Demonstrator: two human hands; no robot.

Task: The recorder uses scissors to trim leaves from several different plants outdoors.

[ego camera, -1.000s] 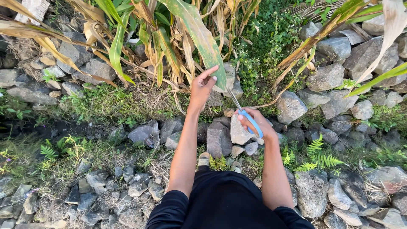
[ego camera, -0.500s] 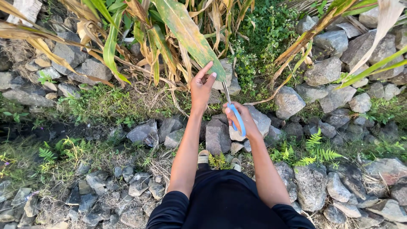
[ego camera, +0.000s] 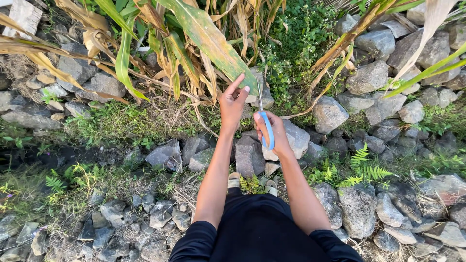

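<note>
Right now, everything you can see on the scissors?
The scissors have a light blue plastic handle loop and thin metal blades. The right hand grips the handle, blades pointing up and away toward the tip of a big yellowing leaf that the left hand pinches. Whether the blades are open is unclear.

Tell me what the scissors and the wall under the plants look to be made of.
Scissors: the blades look like bare metal, thin, grey and slightly shiny; the light blue handle in the right hand looks like smooth moulded plastic, though the hand covers most of it. Wall: rough grey natural stones, irregular and matte, apparently stacked without mortar, with grass and ferns in the gaps.
</note>
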